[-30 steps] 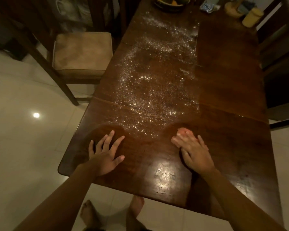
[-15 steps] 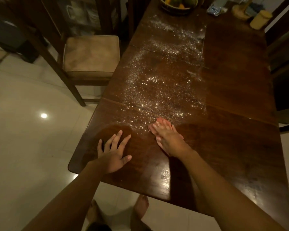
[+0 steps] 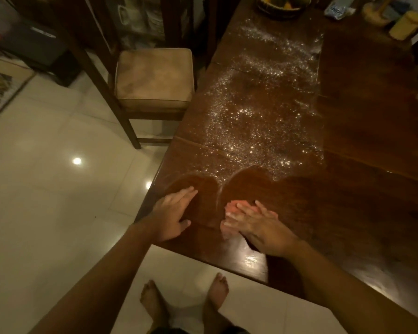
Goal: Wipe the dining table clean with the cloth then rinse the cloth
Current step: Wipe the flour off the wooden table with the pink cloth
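Pressing a pinkish cloth [image 3: 229, 214] flat against the dining table [image 3: 362, 213], the right hand [image 3: 258, 225] lies with fingers stretched out over it rather than curled around it; the cloth shows only at the fingertips and along the hand's left edge, near the table's near-left corner. The left hand [image 3: 173, 213] is spread open, palm down, holding nothing, resting on the table just left of the cloth, close to the left edge.

From the single head view, the job looks only begun. Two curved, darker swept patches sit just beyond the hands on the table, with a thin ridge of white powder [image 3: 258, 116] between them. Farther along the table from the cloth, a broad scatter of that powder covers the left half, reaching nearly to the fruit bowl [image 3: 280, 6] at the far end. The table's right half looks dark and free of powder. So most of the wiping is left, and the rinse is not yet done; no sink is in view. A cushioned chair [image 3: 155, 78] stands beside the table's left edge.
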